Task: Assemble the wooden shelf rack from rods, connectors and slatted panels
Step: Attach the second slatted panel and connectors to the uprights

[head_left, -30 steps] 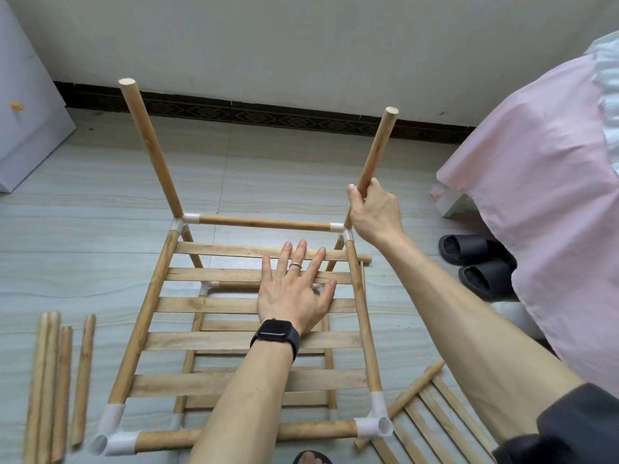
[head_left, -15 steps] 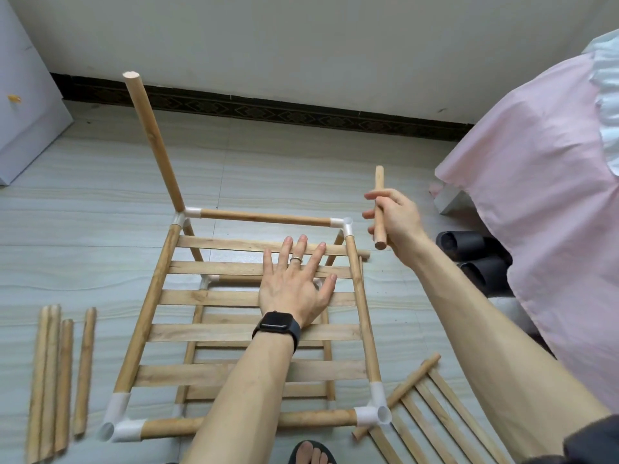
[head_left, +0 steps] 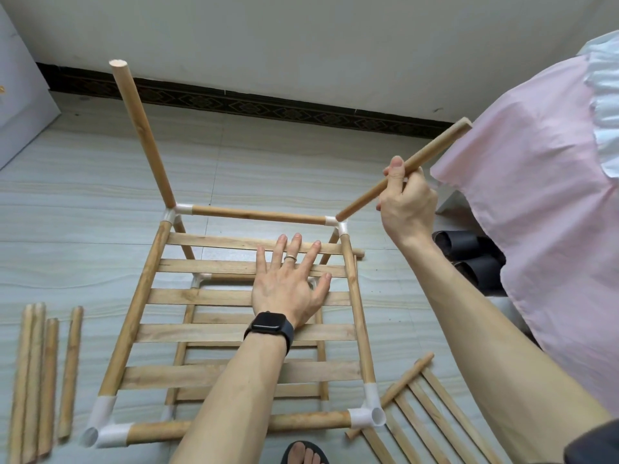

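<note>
since half a second back, the stick (head_left: 432, 150) has tipped from upright to slanting, and its low end now sits right at the white corner piece (head_left: 336, 224) in the middle right of the frame. the right hand (head_left: 407, 202) is wrapped around the stick's middle, likely to aim it into the hole. the left hand (head_left: 288, 286) lies flat, fingers spread wide, on the slat shelf (head_left: 207, 298) in the middle of the frame, probably to stop the rack (head_left: 134, 316) from sliding. the corner piece is just below and left of the right hand. a tall stick (head_left: 142, 128) already stands in the upper left.
</note>
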{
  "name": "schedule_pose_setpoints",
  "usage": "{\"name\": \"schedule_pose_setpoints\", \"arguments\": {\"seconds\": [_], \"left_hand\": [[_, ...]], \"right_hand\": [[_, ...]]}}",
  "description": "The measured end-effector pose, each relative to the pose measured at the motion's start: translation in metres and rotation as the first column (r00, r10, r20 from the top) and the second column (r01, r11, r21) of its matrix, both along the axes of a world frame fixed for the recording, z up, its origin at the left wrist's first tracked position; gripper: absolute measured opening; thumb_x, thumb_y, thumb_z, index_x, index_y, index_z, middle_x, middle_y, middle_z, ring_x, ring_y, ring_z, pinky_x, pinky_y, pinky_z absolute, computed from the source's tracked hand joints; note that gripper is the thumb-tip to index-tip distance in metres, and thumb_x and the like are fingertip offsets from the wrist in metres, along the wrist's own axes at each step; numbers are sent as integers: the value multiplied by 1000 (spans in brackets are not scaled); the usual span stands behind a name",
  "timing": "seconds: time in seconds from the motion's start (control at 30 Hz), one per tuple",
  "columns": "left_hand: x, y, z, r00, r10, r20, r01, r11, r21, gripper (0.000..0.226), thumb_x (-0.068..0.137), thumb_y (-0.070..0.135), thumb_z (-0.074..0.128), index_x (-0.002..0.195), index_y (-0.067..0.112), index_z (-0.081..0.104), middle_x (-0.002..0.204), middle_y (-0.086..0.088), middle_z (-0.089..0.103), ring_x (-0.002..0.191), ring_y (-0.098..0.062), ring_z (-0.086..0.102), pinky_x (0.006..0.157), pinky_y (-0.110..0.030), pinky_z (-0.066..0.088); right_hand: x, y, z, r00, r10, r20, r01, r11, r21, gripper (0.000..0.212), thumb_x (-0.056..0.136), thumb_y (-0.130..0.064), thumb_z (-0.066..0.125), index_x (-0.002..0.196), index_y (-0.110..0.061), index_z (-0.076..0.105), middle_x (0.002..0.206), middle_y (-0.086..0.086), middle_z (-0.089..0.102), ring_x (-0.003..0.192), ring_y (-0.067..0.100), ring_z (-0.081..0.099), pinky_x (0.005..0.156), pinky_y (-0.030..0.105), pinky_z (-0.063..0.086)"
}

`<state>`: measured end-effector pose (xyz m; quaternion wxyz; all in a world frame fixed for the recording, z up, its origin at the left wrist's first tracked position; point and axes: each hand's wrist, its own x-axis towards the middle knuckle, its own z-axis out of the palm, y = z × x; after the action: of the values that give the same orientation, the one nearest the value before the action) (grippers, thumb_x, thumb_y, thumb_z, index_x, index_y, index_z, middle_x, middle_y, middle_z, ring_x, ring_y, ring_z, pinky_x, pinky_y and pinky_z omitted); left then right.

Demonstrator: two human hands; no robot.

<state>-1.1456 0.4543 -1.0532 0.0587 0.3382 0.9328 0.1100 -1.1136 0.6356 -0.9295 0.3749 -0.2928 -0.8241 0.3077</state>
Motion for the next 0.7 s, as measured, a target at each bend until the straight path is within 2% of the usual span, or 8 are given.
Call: {"name": "schedule_pose_setpoints", "arguments": {"seconds": [0.1,0.17,0.3,0.43,0.57,0.7], "left_hand": [[-1,0,-2,1000,0,-3,0,1000,0,69,92,71,5,156,48,-5,169,6,-5,154,-21,-14,120,-56,-10],[-1,1,-2,1000,1,-1,-1,1000,4,69,92,71,5,156,48,-5,169,5,-5,154,-21,-14,120,-56,-10],[-1,1,-3,1000,4,-7,-4,1000,12,69,93,71,7,157,47,-4,169,5,-3,155,-21,-13,120,-56,-11],[0,0,-3,1000,-1,-6,1,1000,4,68,94,70,7,157,46,-5,169,5,-4,154,-21,-14,120,-56,-13],[3,-3,-2,1000,1,-2,-1,1000,-1,68,94,70,7,157,46,-5,169,5,-4,155,-21,-13,120,-56,-12],[7,-6,1,1000,12,3,-12,1000,18,69,93,69,8,157,46,-3,169,5,-2,155,-21,-12,120,-56,-12]], "right_hand": [[-11,-1,-6,997,-16,79,13,999,31,44,108,-48,35,103,-11,58,65,2,67,62,20,69,66,41,56],[-12,2,-10,991,-30,133,22,998,65,45,108,-46,35,104,-7,57,66,4,65,63,28,67,65,49,56],[-15,6,-7,978,-5,211,-25,990,137,42,108,-47,36,104,-10,57,65,1,63,63,28,67,65,50,56],[-28,5,0,968,-7,252,-31,989,147,37,106,-52,36,98,-21,54,66,-5,62,64,18,65,67,44,57],[-38,8,0,968,-40,247,22,997,75,42,105,-55,36,98,-20,58,72,-5,62,78,25,69,74,47,57],[-35,13,-1,971,-44,235,32,998,56,45,104,-56,38,92,-19,60,73,-7,62,78,21,67,77,46,56]]}}
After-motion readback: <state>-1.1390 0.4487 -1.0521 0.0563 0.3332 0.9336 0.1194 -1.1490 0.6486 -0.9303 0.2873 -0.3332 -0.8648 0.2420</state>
